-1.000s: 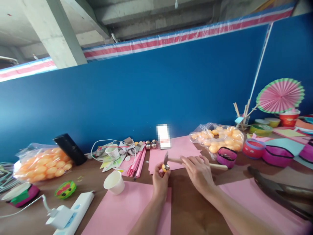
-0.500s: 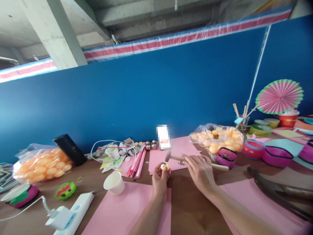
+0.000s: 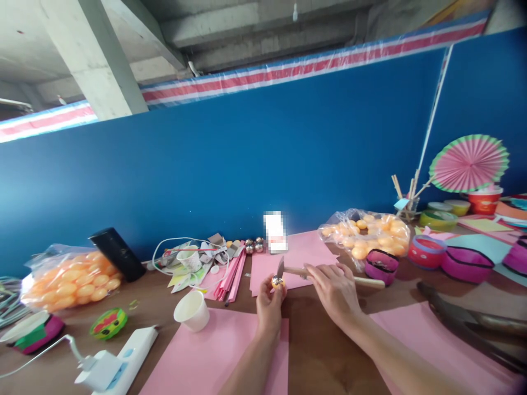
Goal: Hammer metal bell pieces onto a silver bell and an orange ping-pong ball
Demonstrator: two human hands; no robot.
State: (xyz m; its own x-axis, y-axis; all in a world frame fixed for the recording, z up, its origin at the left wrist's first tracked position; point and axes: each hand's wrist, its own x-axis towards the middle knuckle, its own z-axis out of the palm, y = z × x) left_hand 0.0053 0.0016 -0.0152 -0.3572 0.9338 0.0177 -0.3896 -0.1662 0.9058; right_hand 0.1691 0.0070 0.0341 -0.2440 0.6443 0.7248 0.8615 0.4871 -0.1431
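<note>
My left hand (image 3: 269,307) is closed around a small orange ball (image 3: 278,281), holding it by its sides. The ball's upper face is covered with something shiny and silver. My right hand (image 3: 335,291) grips the wooden handle of a small hammer (image 3: 294,271). The handle's pale end (image 3: 373,282) sticks out to the right past the hand. The hammer's dark metal head (image 3: 280,267) is just above the ball; I cannot tell whether they touch. Behind both hands lies a pink sheet (image 3: 304,247), and several shiny silver balls (image 3: 254,246) sit at its left edge.
A white paper cup (image 3: 191,311) stands on a pink sheet (image 3: 197,356) at left. Bags of orange balls (image 3: 78,282) lie left and right (image 3: 387,233). A power strip (image 3: 135,356), a magenta pouch (image 3: 381,266), a dark curved object (image 3: 457,312) and a blue partition (image 3: 247,164) surround the workspace.
The hammer's head has tilted more upright and shifted slightly left over the ball. My right hand has moved a little with it. My left hand still holds the ball in nearly the same place.
</note>
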